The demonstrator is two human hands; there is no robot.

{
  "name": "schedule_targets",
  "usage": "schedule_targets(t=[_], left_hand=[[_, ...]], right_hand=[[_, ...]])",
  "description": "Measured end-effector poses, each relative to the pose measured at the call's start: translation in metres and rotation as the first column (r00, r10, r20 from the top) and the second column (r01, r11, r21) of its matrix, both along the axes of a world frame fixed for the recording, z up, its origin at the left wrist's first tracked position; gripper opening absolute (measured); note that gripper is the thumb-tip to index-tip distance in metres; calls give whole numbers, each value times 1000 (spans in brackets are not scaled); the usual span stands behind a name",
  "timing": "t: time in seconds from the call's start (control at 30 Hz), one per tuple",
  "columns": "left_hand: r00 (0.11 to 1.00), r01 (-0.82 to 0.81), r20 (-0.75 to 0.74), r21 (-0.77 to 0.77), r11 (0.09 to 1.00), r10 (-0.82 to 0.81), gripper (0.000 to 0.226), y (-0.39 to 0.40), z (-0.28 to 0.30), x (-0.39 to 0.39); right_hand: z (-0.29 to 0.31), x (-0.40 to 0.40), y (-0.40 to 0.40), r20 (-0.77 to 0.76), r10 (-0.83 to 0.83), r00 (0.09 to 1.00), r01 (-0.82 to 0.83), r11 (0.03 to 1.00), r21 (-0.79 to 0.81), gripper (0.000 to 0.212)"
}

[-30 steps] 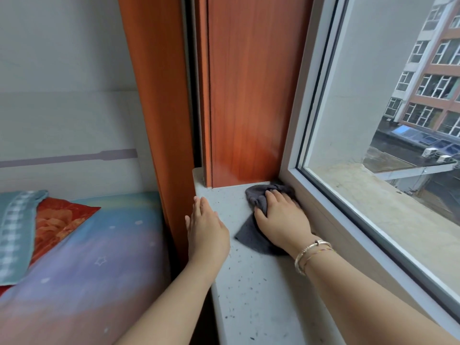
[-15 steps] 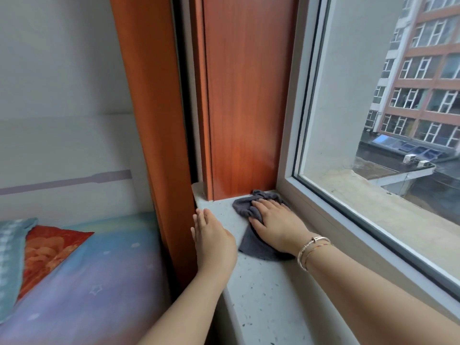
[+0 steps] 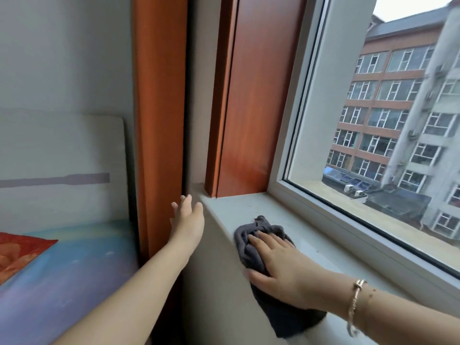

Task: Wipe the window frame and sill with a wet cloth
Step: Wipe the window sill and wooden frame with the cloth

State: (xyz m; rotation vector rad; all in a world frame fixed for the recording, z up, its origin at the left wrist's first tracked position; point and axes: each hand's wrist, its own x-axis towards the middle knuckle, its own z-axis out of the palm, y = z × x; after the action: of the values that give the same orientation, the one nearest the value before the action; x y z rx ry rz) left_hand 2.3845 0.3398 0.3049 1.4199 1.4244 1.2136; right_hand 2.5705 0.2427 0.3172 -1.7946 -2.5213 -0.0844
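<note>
A dark grey cloth (image 3: 251,245) lies bunched on the pale speckled window sill (image 3: 249,205). My right hand (image 3: 281,267) presses flat on the cloth with straight fingers, a bracelet at the wrist. My left hand (image 3: 186,220) is held out with straight fingers beside the sill's left edge, near the orange-brown wooden post; whether it touches the edge I cannot tell. The white window frame (image 3: 298,192) runs along the sill's right side and up beside the glass.
An orange-brown wooden panel (image 3: 249,108) stands at the sill's far end, and a wooden post (image 3: 159,120) rises left of it. A bed with a blue-purple cover (image 3: 69,270) and a red pillow (image 3: 17,252) lies to the left. Buildings show through the glass.
My right hand has drawn the cloth back along the sill, away from the far corner toward me. My left hand has come off the sill top to its left edge. The camera tilted up.
</note>
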Motion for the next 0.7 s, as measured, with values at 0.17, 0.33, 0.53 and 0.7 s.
schedule_targets(t=[0.17,0.33,0.53,0.7], left_hand=[[1000,-21,5,7,1000,21,45,10,-7,-27],[1000,-27,6,44,999,26,39,11,-18,-58],[997,-63,39,64,996,60,38,25,-31,-75],[998,-62,27,88,994,60,38,39,-33,-77]], right_hand=[[-3,-53,84,-67,-59,996,63,996,58,50],[1,-76,135,-18,-78,997,79,995,64,39],[-5,-71,116,102,105,989,-117,985,129,60],[-4,-91,159,203,133,970,-158,981,110,62]])
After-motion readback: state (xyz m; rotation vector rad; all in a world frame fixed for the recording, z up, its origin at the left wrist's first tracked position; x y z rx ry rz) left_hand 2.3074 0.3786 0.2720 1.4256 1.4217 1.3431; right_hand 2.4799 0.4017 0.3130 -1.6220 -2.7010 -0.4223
